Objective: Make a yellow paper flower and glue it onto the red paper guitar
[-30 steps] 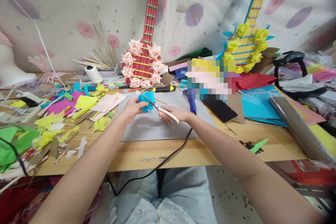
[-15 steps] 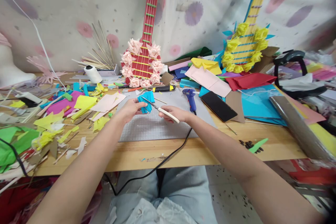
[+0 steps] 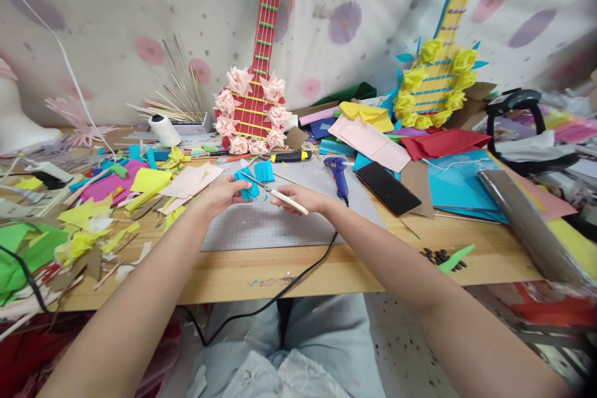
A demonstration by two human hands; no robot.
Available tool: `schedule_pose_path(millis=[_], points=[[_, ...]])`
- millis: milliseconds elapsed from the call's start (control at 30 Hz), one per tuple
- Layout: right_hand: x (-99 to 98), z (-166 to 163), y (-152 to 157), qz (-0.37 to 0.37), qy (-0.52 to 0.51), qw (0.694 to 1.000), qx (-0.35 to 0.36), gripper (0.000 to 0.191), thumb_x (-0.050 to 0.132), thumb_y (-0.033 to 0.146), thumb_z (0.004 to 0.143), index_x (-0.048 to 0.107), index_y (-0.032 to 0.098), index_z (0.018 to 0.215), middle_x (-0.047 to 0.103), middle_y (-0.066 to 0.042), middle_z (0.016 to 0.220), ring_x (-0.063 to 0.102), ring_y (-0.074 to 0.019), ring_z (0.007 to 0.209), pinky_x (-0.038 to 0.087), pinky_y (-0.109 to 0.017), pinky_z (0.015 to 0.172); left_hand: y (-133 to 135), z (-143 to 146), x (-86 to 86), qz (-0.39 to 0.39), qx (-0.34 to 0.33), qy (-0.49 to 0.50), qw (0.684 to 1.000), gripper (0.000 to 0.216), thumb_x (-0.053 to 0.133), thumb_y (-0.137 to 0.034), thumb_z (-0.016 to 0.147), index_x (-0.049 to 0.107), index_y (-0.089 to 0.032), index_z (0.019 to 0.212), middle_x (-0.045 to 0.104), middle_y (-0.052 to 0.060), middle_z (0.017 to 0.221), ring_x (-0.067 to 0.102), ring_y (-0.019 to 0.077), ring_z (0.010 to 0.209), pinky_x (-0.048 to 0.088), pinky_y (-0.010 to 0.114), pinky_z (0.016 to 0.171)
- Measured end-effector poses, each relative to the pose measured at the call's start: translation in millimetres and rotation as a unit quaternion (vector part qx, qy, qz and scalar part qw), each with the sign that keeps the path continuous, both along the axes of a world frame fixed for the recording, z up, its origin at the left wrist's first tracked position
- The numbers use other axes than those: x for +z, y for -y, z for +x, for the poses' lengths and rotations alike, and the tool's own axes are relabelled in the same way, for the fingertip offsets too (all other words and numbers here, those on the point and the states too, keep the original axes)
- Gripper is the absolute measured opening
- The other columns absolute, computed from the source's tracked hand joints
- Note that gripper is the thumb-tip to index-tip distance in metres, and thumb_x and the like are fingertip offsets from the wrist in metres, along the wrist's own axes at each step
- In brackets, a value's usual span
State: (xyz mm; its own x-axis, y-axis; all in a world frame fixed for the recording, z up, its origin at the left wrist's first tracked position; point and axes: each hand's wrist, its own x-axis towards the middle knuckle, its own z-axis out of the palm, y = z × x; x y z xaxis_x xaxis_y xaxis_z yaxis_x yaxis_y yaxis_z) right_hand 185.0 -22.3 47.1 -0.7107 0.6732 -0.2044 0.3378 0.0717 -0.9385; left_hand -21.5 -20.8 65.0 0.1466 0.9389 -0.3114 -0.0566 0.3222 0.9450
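Between the fingers of my left hand (image 3: 225,196) is a piece of blue crepe paper (image 3: 247,189). My right hand (image 3: 298,198) grips white-handled scissors (image 3: 288,200), their blades lying across the blue paper. Just beyond, a second blue paper piece (image 3: 264,171) rests on the grey cutting mat (image 3: 275,230). A small blue scrap lies under the scissors. Right of the hands stands a blue glue gun (image 3: 338,177), its black cord running over the table edge.
Paper guitars, one red (image 3: 252,112) and one yellow (image 3: 433,87), lean at the back. A black phone (image 3: 388,188) lies right of the mat, near blue sheets (image 3: 459,183). Yellow scraps (image 3: 88,217) cover the left side. A yellow-black cutter (image 3: 291,156) lies behind the mat.
Both hands have shifted slightly left and down with the paper and scissors. A blue piece now shows separately on the mat behind the held paper.
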Motion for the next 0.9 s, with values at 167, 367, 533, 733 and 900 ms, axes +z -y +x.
schedule_pose_path(millis=[167, 367, 533, 733, 900], points=[[-0.6, -21, -8, 0.009, 0.036, 0.999, 0.024, 0.045, 0.053, 0.061, 0.070, 0.038, 0.018, 0.070, 0.036, 0.008, 0.048, 0.035, -0.0035, 0.038, 0.029, -0.016, 0.033, 2, -22, -5.2, -0.015, 0.030, -0.011, 0.999, 0.020, 0.070, -0.014, 0.052, 0.059, -0.014, 0.069, 0.064, 0.002, 0.061, 0.059, 0.0127, 0.053, 0.052, 0.027, 0.054], [0.9, -41, -13, -0.037, 0.046, 0.998, 0.014, 0.047, 0.054, 0.062, 0.068, 0.038, 0.018, 0.069, 0.035, 0.008, 0.045, 0.035, -0.0042, 0.036, 0.030, -0.017, 0.033, 8, -26, -10.9, -0.050, 0.003, 0.010, 0.999, 0.018, 0.068, -0.013, 0.056, 0.058, -0.014, 0.070, 0.064, 0.002, 0.062, 0.060, 0.0132, 0.055, 0.053, 0.030, 0.059], [-2.4, -50, -27, -0.046, 0.052, 0.997, 0.021, 0.047, 0.053, 0.062, 0.069, 0.039, 0.018, 0.065, 0.039, 0.006, 0.045, 0.040, -0.0059, 0.036, 0.034, -0.019, 0.034, 14, -21, -10.7, -0.075, 0.000, 0.027, 0.997, 0.013, 0.067, -0.011, 0.057, 0.058, -0.013, 0.067, 0.064, 0.002, 0.059, 0.061, 0.0144, 0.056, 0.053, 0.031, 0.060], [16.2, -41, -38, -0.170, 0.161, 0.967, 0.098, 0.051, 0.052, 0.065, 0.068, 0.049, 0.014, 0.069, 0.051, 0.000, 0.050, 0.049, -0.0101, 0.041, 0.041, -0.023, 0.039, 9, -34, -8.6, -0.025, 0.047, 0.084, 0.995, 0.006, 0.064, -0.013, 0.061, 0.062, -0.012, 0.067, 0.066, 0.005, 0.066, 0.062, 0.0133, 0.059, 0.053, 0.027, 0.062], [29.7, -23, -36, -0.211, 0.172, 0.953, 0.133, 0.051, 0.057, 0.063, 0.064, 0.052, 0.013, 0.071, 0.053, 0.001, 0.054, 0.050, -0.0085, 0.047, 0.043, -0.021, 0.045, 4, -28, -9.8, 0.044, 0.176, 0.098, 0.978, 0.007, 0.064, -0.012, 0.061, 0.059, -0.011, 0.066, 0.065, 0.003, 0.065, 0.061, 0.0119, 0.060, 0.053, 0.027, 0.064]])
